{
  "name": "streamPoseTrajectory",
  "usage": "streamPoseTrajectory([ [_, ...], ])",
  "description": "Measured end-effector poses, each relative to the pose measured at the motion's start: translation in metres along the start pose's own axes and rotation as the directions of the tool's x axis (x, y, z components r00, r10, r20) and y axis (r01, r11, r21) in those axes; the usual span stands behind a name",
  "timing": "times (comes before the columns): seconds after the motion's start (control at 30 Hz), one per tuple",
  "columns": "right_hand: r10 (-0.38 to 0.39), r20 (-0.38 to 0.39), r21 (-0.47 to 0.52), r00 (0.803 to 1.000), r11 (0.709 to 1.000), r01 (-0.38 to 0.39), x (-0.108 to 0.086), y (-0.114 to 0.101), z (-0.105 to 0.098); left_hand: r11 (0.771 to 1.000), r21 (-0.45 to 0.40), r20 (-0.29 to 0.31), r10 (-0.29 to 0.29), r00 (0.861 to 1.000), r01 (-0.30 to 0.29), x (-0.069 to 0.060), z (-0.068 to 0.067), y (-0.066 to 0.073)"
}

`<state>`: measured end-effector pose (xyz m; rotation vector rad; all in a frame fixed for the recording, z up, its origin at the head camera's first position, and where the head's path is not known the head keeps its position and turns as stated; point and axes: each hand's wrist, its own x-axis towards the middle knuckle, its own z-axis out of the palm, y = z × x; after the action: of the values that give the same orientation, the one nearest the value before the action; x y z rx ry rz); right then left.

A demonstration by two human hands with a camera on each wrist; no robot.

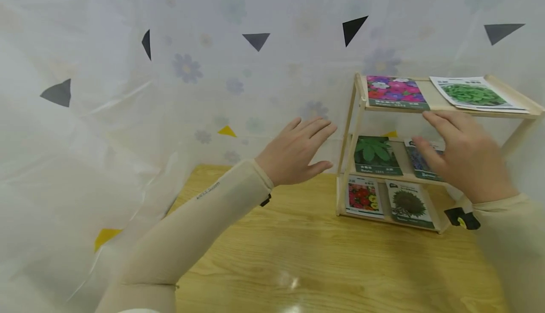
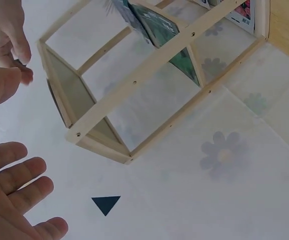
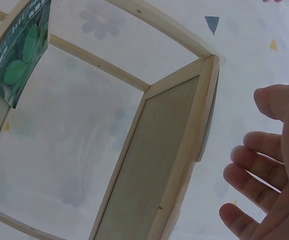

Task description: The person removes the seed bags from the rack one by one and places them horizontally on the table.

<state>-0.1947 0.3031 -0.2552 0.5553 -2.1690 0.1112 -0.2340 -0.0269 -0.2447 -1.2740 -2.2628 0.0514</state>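
A small three-tier wooden shelf (image 1: 435, 101) stands on the right of the table, with picture seed packets on each tier. On top lie a packet of pink and purple flowers (image 1: 396, 91) and a white-edged packet with green leaves (image 1: 472, 95). My right hand (image 1: 468, 157) hovers in front of the shelf, fingers extended and holding nothing; it partly hides a packet with bluish flowers (image 1: 419, 161) on the middle tier. Left of the shelf, my left hand (image 1: 295, 152) is raised above the table, its fingers spread and nothing in them. Both wrist views show the shelf from below.
Beside the bluish packet is a green-leaf packet (image 1: 376, 154). The bottom tier carries a red and yellow flower packet (image 1: 363, 197) and one with a dark round bloom (image 1: 408, 204). Behind the wood-grain table (image 1: 272, 242) hangs a pale flowered sheet (image 1: 272, 86) with dark and yellow triangles.
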Motion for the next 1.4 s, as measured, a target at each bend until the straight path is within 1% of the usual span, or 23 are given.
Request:
streamPoseTrajectory([
  [0.1,0.001,0.017,-0.007,1.000,1.000,-0.001,0.005,0.005,0.001,1.000,0.025,0.031,-0.012,0.999,0.011,0.016,-0.001,0.002],
  [0.23,-0.011,0.017,-0.014,1.000,1.000,0.011,0.010,0.012,0.004,0.995,0.100,0.077,-0.035,0.996,0.027,0.040,-0.002,0.004],
  [0.33,-0.026,0.014,-0.020,1.000,0.999,0.027,0.015,0.017,0.007,0.990,0.136,0.117,-0.055,0.992,0.039,0.057,-0.002,0.005],
  [0.43,-0.033,0.021,-0.029,0.999,0.999,0.033,0.019,0.020,0.010,0.988,0.148,0.154,-0.073,0.985,0.050,0.073,-0.001,0.006],
  [0.57,-0.046,0.037,-0.039,0.998,0.998,0.048,0.024,0.024,0.014,0.983,0.171,0.179,-0.089,0.980,0.058,0.092,0.002,0.006],
  [0.67,-0.056,0.052,-0.041,0.997,0.997,0.058,0.029,0.027,0.016,0.981,0.184,0.207,-0.106,0.973,0.068,0.103,0.006,0.006],
  [0.8,-0.044,0.086,-0.036,0.995,0.998,0.048,0.034,0.031,0.020,0.976,0.206,0.244,-0.127,0.961,0.076,0.118,0.011,0.008],
  [0.87,-0.032,0.109,-0.035,0.994,0.999,0.036,0.036,0.033,0.022,0.973,0.219,0.252,-0.133,0.959,0.077,0.125,0.013,0.009],
  [0.97,-0.010,0.141,-0.044,0.990,0.999,0.016,0.037,0.035,0.026,0.971,0.221,0.273,-0.152,0.950,0.092,0.135,0.017,0.010],
  [1.13,0.010,0.167,-0.057,0.986,0.998,-0.001,0.039,0.039,0.032,0.970,0.207,0.317,-0.192,0.929,0.130,0.146,0.021,0.013],
  [1.27,0.012,0.170,-0.057,0.985,0.998,-0.003,0.039,0.040,0.035,0.972,0.195,0.357,-0.196,0.913,0.132,0.152,0.024,0.015],
  [1.33,0.011,0.159,-0.043,0.987,0.999,-0.005,0.039,0.040,0.037,0.974,0.188,0.371,-0.187,0.910,0.124,0.153,0.026,0.016],
  [1.4,0.004,0.134,-0.024,0.991,1.000,-0.001,0.039,0.040,0.038,0.976,0.184,0.373,-0.177,0.911,0.115,0.154,0.027,0.016],
])
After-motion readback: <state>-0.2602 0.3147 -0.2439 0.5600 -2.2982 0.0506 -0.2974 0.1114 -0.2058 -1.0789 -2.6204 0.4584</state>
